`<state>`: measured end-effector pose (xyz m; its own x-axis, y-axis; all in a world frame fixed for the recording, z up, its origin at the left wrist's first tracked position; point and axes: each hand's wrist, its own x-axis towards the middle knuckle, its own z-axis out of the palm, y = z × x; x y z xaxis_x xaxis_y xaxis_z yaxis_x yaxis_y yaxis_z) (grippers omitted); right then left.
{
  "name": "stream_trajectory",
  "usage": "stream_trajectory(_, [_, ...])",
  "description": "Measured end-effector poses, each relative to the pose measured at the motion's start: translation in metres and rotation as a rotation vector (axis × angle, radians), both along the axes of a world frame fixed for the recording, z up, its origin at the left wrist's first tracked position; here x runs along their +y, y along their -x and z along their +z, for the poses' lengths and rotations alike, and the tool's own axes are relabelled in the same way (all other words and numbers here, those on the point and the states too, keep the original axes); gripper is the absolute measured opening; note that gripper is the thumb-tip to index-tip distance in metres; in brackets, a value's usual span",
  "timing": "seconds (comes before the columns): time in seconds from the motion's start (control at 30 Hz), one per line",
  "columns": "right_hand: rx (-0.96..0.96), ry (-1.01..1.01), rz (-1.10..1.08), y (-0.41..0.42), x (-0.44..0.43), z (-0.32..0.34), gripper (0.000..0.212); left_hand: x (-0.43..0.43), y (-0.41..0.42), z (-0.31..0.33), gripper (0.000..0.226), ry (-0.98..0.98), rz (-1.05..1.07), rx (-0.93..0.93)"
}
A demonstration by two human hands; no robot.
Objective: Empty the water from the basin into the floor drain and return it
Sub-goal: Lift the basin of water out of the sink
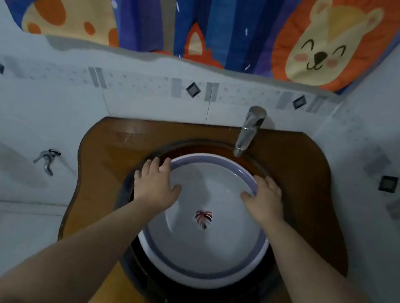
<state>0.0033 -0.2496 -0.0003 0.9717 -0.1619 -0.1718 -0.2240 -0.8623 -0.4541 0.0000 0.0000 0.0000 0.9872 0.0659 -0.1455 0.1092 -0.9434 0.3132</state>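
Currently the basin (202, 240), white w/ a lilac rim and a small leaf print on its floor, is sitting inside the round dark sink (197, 299) set in a brown countertop (103, 163). Both hands are gripping the far part of the rim. L hand (156, 183): fingers curling over the outer edge, thumb lying inside the bowl. R hand (262, 202): same grip on the opp. side, fingers outside, thumb inside. Both are closing on the basin rim, forearms reaching in from the near edge of view. Water level inside: cannot tell; surface is looking pale and smooth. Chrome faucet (248, 130) is standing behind the basin, spout hanging just over the far rim. Cartoon-animal curtain (214, 16) is hanging above the tiled wall (45, 102). Wall hook (47, 158) is showing left of the counter.
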Motion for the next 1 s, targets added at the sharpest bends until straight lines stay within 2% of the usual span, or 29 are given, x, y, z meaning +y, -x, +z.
stream_trajectory(0.1, [0.03,0.057,-0.026,0.002,-0.002,-0.009,0.061,0.008,0.004,-0.01,0.075,-0.033,0.06,0.06])
stream_trajectory(0.27, [0.054,0.043,-0.1,0.006,-0.007,-0.025,0.062,0.02,0.016,-0.024,0.076,-0.011,0.12,0.087])
stream_trajectory(0.5, [0.146,-0.171,-0.266,0.006,-0.016,-0.044,0.061,0.023,0.035,-0.029,0.072,0.029,0.2,0.037])
stream_trajectory(0.63, [0.168,-0.213,-0.334,0.001,-0.02,-0.05,0.059,0.019,0.047,-0.034,0.064,0.011,0.182,0.005])
stream_trajectory(0.77, [0.208,-0.248,-0.382,-0.002,-0.024,-0.056,0.055,0.013,0.051,-0.039,0.068,-0.011,0.167,0.03])
stream_trajectory(0.93, [0.194,-0.235,-0.418,-0.007,-0.024,-0.061,0.052,0.008,0.037,-0.043,0.074,0.202,0.368,0.156])
stream_trajectory(1.0, [0.187,-0.211,-0.429,-0.01,-0.024,-0.061,0.054,0.012,0.028,-0.045,0.067,0.332,0.49,0.21])
